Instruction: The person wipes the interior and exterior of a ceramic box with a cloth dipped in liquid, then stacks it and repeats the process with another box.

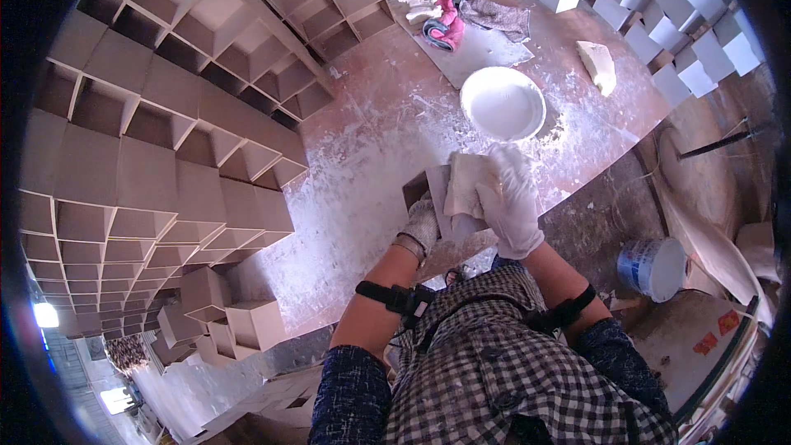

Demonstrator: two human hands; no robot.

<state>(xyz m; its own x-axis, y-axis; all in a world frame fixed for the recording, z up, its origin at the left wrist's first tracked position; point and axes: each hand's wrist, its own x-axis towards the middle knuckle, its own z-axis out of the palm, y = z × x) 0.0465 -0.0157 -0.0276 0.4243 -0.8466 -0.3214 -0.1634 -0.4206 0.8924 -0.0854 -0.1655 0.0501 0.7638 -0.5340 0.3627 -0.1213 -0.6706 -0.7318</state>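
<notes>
No legible text; markings [633,264] on the blue-and-white bucket [659,270] too small and blurred

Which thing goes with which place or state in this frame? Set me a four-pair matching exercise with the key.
Things
1. left hand
2. bucket
3. right hand
4. round basin

Places and states
A. gripping a pale block
B. white, standing on the table
C. at the left side of a box
D. blue and white, to the right of the table

Pairs: 1-C, 2-D, 3-A, 4-B
</notes>
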